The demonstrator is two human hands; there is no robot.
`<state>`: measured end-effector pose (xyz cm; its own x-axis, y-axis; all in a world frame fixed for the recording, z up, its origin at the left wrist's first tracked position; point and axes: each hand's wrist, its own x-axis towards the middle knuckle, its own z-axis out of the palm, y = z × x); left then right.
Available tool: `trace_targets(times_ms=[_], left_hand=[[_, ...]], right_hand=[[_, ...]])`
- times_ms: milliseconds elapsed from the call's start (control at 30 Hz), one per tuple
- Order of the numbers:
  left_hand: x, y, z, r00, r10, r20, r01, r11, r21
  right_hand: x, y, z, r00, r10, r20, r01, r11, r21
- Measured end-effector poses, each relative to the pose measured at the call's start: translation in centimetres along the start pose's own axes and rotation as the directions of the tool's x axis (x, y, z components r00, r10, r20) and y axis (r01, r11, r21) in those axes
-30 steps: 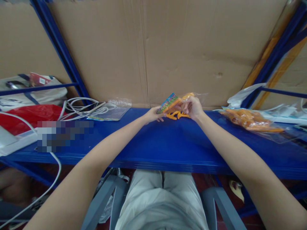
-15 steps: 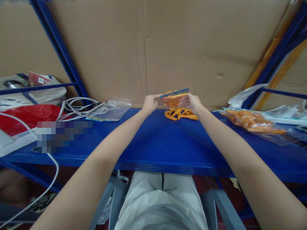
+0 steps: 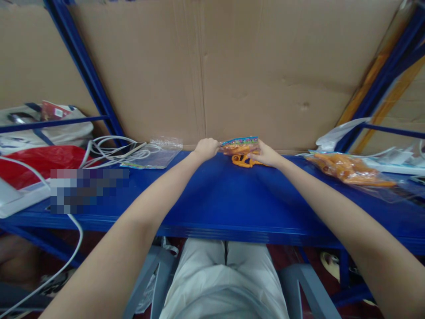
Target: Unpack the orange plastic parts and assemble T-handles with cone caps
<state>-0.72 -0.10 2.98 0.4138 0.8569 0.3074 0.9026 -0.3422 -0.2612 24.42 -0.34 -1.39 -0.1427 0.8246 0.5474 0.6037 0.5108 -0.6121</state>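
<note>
At the left end of the blue metal table (image 3: 219, 195), a crumpled red plastic bag (image 3: 43, 159) lies beside loosely coiled white cables (image 3: 114, 148), apparently pushed aside to leave the middle as working space. Just right of the coil, a flat clear plastic packet with a coloured edge (image 3: 156, 158) lies near the brown cardboard backing (image 3: 232, 71). The left hand (image 3: 206, 149) is curled into a fist, pinching the left end of a clear plastic packet with a bright printed header, orange pieces inside (image 3: 239, 146); this probably steadies that end. The packet is in the middle, close to the cardboard, just above loose orange plastic pieces (image 3: 242, 161). At its right end, the right hand (image 3: 268, 153) has its thumb low, near those pieces; whether it pinches or merely supports, I cannot tell. Farther right, well apart, rests a bulging clear bag of orange plastic parts (image 3: 348, 168), likely kept within reach.
</note>
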Motion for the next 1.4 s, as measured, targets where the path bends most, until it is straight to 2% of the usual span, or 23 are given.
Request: trace_targets(times_ms=[67,167,267,333,400,467,567,667,767,867,967,1033,1100,1233,1300,1400], left_hand=[[-0.1,0.1,-0.3,1.000,0.015,0.011,-0.016,1.000,0.022],[-0.2,0.2,-0.8,1.000,0.023,0.010,-0.024,0.999,0.049],[-0.3,0.1,-1.3,0.999,0.026,-0.028,-0.025,0.998,0.051],[-0.2,-0.1,-1.3,0.997,0.025,-0.067,-0.023,0.999,0.026],[0.0,-0.4,-1.0,0.993,0.014,-0.120,-0.018,0.999,-0.034],[0.3,-0.8,-0.4,0.984,-0.018,-0.176,-0.005,0.991,-0.130],[0.9,-1.4,0.6,0.964,-0.090,-0.250,0.004,0.946,-0.324],[1.1,-1.7,1.4,0.947,-0.156,-0.281,-0.029,0.829,-0.559],[0.8,-1.7,2.2,0.964,-0.172,-0.202,-0.031,0.681,-0.731],[0.4,-1.5,2.9,0.991,-0.106,-0.085,-0.009,0.570,-0.821],[0.2,-1.3,3.4,0.997,-0.072,0.004,0.039,0.492,-0.870],[0.3,-1.3,3.5,0.995,-0.094,0.021,0.064,0.485,-0.872],[0.4,-1.2,3.5,0.991,-0.133,0.018,0.084,0.509,-0.857],[0.7,-0.9,3.3,0.983,-0.183,0.032,0.129,0.554,-0.822],[1.0,-0.4,2.9,0.974,-0.223,0.032,0.141,0.493,-0.859],[1.6,0.6,2.6,0.948,-0.315,0.050,0.146,0.287,-0.947]], right_hand=[[-0.2,-0.5,0.1,0.998,-0.030,0.058,0.027,0.998,0.059],[0.0,-1.5,0.5,0.996,0.029,0.079,-0.040,0.990,0.137],[0.6,-2.3,0.9,0.992,0.127,0.015,-0.128,0.981,0.148],[1.1,-2.6,0.9,0.980,0.199,-0.023,-0.197,0.976,0.093],[1.6,-2.6,0.7,0.973,0.219,-0.070,-0.219,0.976,0.008],[2.1,-2.5,0.3,0.979,0.154,-0.134,-0.164,0.984,-0.073],[3.1,-2.1,-0.4,0.970,-0.024,-0.241,-0.009,0.991,-0.135],[3.8,-1.7,-0.9,0.941,-0.076,-0.331,0.049,0.995,-0.091],[4.0,-1.7,-1.1,0.943,0.050,-0.329,-0.043,0.999,0.026],[3.8,-2.0,-0.8,0.948,0.168,-0.271,-0.134,0.981,0.142],[3.5,-2.3,-0.5,0.949,0.196,-0.248,-0.134,0.960,0.246],[3.3,-2.4,-0.5,0.959,0.165,-0.232,-0.093,0.952,0.292],[3.1,-2.4,-0.7,0.974,0.100,-0.201,-0.043,0.962,0.271],[3.1,-1.9,-1.7,0.991,0.027,-0.129,-0.019,0.998,0.063],[3.4,-1.7,-2.1,0.988,0.028,-0.152,-0.027,1.000,0.012],[3.8,-1.6,-2.2,0.970,0.046,-0.239,-0.039,0.999,0.033]])
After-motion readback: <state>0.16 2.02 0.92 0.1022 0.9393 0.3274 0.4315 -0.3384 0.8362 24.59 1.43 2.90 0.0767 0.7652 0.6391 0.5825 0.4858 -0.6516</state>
